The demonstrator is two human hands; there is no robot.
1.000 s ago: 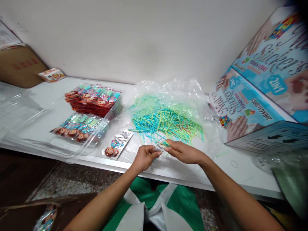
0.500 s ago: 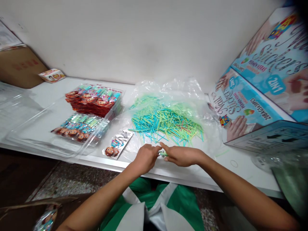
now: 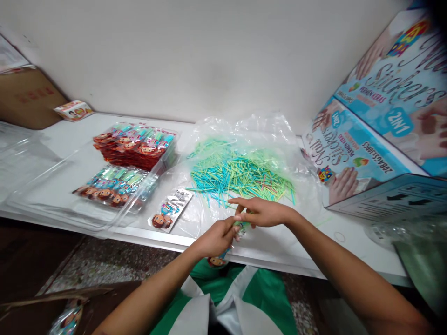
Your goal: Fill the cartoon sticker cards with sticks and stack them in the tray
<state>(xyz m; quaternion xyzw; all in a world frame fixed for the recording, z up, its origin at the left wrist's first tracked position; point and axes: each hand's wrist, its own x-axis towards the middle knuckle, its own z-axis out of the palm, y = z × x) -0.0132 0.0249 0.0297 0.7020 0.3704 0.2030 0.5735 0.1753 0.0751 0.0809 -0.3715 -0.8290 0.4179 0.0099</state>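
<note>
My left hand is closed on a small sticker packet whose lower end, with a cartoon face, hangs below the fingers over the table's front edge. My right hand meets it at the packet's top, fingers pinched on a green stick there, the forefinger stretched out. Just beyond the hands lies a heap of blue and green sticks on a clear plastic bag. One flat sticker packet lies on the table left of the hands.
A clear tray on the left holds two piles of filled packets. Large printed sticker boxes lean at the right. A brown carton and a small box stand at the far left. The white table's front edge runs below the hands.
Both hands have drawn back toward the table's front edge. The left hand has dropped lower with the packet, whose lower end now hangs past the edge; the right forefinger has stretched out.
</note>
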